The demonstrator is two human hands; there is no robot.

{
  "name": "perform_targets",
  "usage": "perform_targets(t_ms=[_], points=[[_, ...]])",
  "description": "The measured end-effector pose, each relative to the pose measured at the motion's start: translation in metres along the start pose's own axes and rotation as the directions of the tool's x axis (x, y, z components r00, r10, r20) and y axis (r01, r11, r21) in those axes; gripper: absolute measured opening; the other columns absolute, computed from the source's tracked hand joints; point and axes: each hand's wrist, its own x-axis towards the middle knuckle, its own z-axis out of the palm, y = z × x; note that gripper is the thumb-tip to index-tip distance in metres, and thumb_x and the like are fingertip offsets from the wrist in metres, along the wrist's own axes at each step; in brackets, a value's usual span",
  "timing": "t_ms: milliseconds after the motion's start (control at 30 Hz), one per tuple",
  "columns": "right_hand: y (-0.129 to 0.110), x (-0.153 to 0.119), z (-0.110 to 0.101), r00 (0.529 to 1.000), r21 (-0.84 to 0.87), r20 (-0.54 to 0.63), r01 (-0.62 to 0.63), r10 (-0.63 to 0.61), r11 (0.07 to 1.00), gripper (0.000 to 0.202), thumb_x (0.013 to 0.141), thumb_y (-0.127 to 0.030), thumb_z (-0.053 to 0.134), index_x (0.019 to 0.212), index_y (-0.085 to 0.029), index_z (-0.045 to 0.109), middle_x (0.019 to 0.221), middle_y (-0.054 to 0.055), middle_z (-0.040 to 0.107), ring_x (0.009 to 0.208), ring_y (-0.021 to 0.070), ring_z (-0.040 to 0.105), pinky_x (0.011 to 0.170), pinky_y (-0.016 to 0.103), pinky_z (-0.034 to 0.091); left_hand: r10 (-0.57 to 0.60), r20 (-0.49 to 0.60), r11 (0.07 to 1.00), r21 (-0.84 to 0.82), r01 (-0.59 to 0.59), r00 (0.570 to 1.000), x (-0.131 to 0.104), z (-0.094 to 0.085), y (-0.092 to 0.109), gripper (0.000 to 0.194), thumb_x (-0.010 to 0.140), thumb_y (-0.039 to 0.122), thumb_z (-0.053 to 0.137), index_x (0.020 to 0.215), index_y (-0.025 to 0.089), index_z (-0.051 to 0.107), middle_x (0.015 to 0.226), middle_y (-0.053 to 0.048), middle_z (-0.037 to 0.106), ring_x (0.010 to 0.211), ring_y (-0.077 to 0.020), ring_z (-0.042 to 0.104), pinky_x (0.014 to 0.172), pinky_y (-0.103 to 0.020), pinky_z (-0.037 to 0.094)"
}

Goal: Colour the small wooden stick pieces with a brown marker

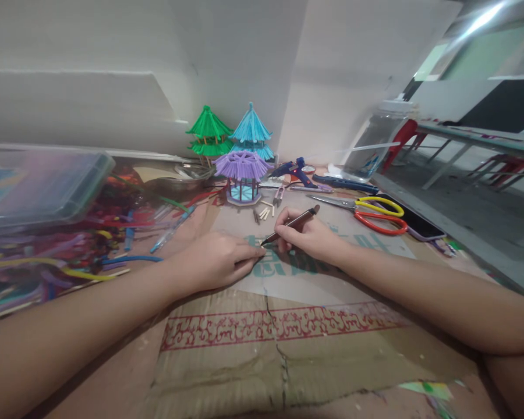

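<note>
My right hand (299, 233) grips a dark marker pen (297, 222), its tip pointing down and left. That tip meets a tiny pale wooden stick (261, 242) at the fingertips of my left hand (227, 256), whose fingers are closed and low over the sheet. Both hands rest on a whitish sheet with green printed characters (283, 269), which lies on brown cardboard with a red pattern band (279, 326). Just beyond my hands lie several short pale stick pieces (266, 213). A small purple-roofed pavilion model (243, 169) stands behind them.
Behind stand a green pavilion (208, 128) and a blue one (250, 128). To the right are a glue gun (293, 169), scissors (361, 210), a phone (413, 218) and a clear bottle (375, 139). Pipe cleaners (65, 262) and a plastic box (48, 186) crowd the left.
</note>
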Motion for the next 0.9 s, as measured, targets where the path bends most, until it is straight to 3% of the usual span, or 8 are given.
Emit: perform_targets(t_ms=[700,900], points=[[0.0,0.0008,0.0002,0.999,-0.014,-0.032,0.008,-0.008,1.0,0.013,0.088,-0.026,0.065,0.086,-0.022,0.053,0.06,-0.004,0.066,0.055,0.0113,0.06,0.055,0.023,0.046,-0.009,0.013,1.0,-0.029,0.009,1.0,0.0002,-0.0018,0.0011,0.029,0.099,0.025,0.049,0.111,0.023,0.076,0.088,-0.005,0.079,0.075,-0.0203,0.073,0.068,-0.03,0.053],[-0.0002,0.0002,-0.0005,1.0,0.008,0.009,0.006,-0.006,1.0,0.013,0.089,-0.027,0.063,0.083,-0.022,0.052,0.057,-0.004,0.066,0.053,0.0112,0.059,0.054,0.023,0.045,-0.019,0.024,0.999,-0.043,0.02,1.0,-0.0002,-0.0009,0.0005,0.03,0.099,0.025,0.049,0.114,0.024,0.075,0.089,-0.004,0.079,0.075,-0.0203,0.073,0.067,-0.03,0.052]])
